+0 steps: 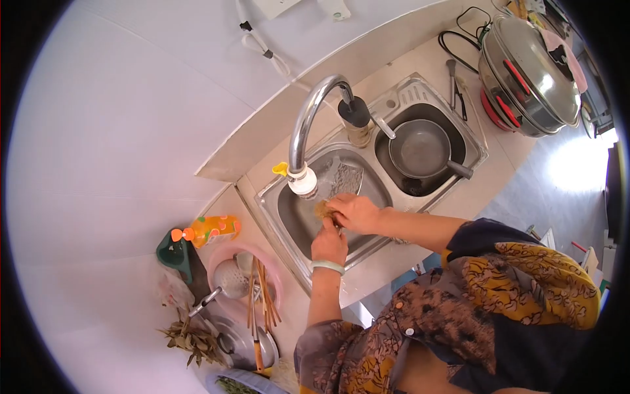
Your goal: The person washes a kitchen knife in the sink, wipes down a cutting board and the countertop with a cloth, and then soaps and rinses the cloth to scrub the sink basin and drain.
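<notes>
Item: one small tan piece (321, 209); irregular outline, kind not certain. Location: over the left basin (293, 220) of the sink set into the bench (508, 151), inside the basin's rim, just beside the white tap nozzle (302, 182).

Grip, right: my right grip (357, 213), fingers bent and pinched on the tan piece. Grip, left: my left grip (329, 244), fingers raised close against the right fingers; whether it clasps the piece too, I cannot tell.

Handling, by my estimate: light; likely slippery if wet. Stiff or soft, not certain; fragility likewise, so a moderate pinch suits. Best hold: fingertips on the thicker part under my right fingers, the exposed end left free.

Hidden or unclear: much of the piece, behind my fingers; a dark patch between my two grips, nature unknown; water at the nozzle, not made out; a grey mottled piece (346, 178) toward the basin's back edge, material uncertain; a blue tub (216, 381) near the bench's left end, cut off by the lower edge of my view.
</notes>
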Available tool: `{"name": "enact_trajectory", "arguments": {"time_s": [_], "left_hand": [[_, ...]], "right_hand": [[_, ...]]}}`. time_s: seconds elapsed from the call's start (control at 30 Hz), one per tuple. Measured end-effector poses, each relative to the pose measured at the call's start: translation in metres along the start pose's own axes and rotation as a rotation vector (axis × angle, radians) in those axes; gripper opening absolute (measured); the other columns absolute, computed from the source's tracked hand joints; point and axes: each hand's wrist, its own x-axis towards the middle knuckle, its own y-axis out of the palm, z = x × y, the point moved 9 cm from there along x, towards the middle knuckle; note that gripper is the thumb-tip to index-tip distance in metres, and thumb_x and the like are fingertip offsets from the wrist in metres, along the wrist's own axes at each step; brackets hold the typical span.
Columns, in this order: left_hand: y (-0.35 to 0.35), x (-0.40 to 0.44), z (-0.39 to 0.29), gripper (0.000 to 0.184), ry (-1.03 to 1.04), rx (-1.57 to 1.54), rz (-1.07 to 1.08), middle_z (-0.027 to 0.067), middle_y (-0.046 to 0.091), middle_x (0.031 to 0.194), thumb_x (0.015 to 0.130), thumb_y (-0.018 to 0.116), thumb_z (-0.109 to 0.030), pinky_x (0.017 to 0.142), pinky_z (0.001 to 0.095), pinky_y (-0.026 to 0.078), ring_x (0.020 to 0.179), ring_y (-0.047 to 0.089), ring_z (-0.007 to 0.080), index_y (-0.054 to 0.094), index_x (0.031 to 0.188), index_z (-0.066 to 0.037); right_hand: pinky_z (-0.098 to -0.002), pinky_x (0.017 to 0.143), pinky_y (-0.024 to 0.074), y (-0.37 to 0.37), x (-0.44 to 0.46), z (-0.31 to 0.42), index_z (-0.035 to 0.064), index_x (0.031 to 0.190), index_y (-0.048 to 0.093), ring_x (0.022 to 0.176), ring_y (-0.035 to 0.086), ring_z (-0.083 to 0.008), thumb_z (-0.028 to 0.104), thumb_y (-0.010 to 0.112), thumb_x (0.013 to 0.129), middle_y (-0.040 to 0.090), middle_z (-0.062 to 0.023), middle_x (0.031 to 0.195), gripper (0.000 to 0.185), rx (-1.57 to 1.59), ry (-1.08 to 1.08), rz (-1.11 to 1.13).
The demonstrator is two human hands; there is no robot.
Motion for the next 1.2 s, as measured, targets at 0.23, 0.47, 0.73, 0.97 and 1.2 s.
{"name": "enact_trajectory", "arguments": {"time_s": [0.23, 0.47, 0.73, 0.97, 1.2], "left_hand": [[0.006, -0.024, 0.002, 0.03, 0.124, 0.107, -0.075, 0.0234, 0.061, 0.097, 0.08, 0.064, -0.005, 0.077, 0.0484, 0.05, 0.088, 0.061, 0.0402, 0.048, 0.105, -0.001], [0.002, -0.048, 0.003, 0.031, 0.074, 0.012, -0.142, 0.0207, 0.062, 0.098, 0.079, 0.065, -0.005, 0.078, 0.0488, 0.05, 0.089, 0.061, 0.0398, 0.05, 0.106, -0.004], [-0.006, -0.054, 0.014, 0.029, 0.018, 0.012, -0.169, 0.0196, 0.062, 0.096, 0.078, 0.067, -0.006, 0.077, 0.0485, 0.05, 0.089, 0.061, 0.0393, 0.048, 0.101, -0.004], [-0.001, -0.023, 0.011, 0.03, 0.01, 0.023, -0.134, 0.0227, 0.062, 0.095, 0.078, 0.066, -0.005, 0.077, 0.0494, 0.049, 0.089, 0.061, 0.0416, 0.049, 0.103, -0.003], [-0.002, -0.023, -0.004, 0.028, 0.098, 0.068, -0.132, 0.0217, 0.063, 0.093, 0.077, 0.065, -0.004, 0.078, 0.0507, 0.048, 0.088, 0.061, 0.0422, 0.05, 0.1, -0.004]], "right_hand": [[-0.0399, 0.067, 0.0536, 0.024, 0.021, -0.005, 0.0123, 0.1, 0.059, 0.083, 0.062, -0.0286, 0.018, 0.063, 0.082, 0.058, -0.0082, 0.09, 0.019, -0.15, -0.187, 0.046], [-0.0421, 0.078, 0.0523, -0.001, 0.041, -0.062, 0.0112, 0.105, 0.057, 0.092, 0.062, -0.0315, 0.021, 0.06, 0.084, 0.059, -0.0112, 0.096, 0.023, -0.263, 0.02, -0.065], [-0.0459, 0.086, 0.0485, -0.03, 0.01, -0.139, 0.0068, 0.117, 0.054, 0.103, 0.058, -0.0385, 0.023, 0.056, 0.09, 0.058, -0.0203, 0.115, 0.032, -0.081, 0.443, -0.205], [-0.043, 0.076, 0.0534, -0.002, -0.018, -0.009, 0.0108, 0.114, 0.056, 0.094, 0.062, -0.035, 0.024, 0.06, 0.087, 0.059, -0.0143, 0.103, 0.03, -0.014, 0.057, -0.065], [-0.0432, 0.075, 0.0534, 0.01, -0.012, -0.038, 0.0109, 0.11, 0.055, 0.093, 0.063, -0.0342, 0.023, 0.059, 0.087, 0.059, -0.0132, 0.104, 0.026, -0.128, 0.064, -0.038]]}}
